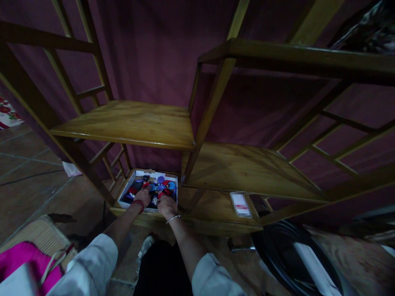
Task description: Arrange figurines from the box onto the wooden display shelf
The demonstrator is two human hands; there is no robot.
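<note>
A shallow white cardboard box [132, 181] sits on the lowest left shelf of a wooden rack. It holds many small figures that look like dolls, in red, blue, purple and black; a purple round piece [161, 180] and a bright blue one [171, 186] show most clearly. Both my hands reach down into the box. My left hand [143, 197], below a red bead bracelet, bends its fingers among the figures at the box's middle. Beside it, my right hand [166, 205], with a silver bangle at the wrist, curls over the front right part. What the fingertips hold is hidden.
The upper left shelf [132, 123] overhangs the box's back. A wooden post [210, 119] rises to the right. A white packet [240, 204] lies on the low right shelf. A black round seat [284, 250] stands front right; a woven stool [40, 238] with pink cloth is front left.
</note>
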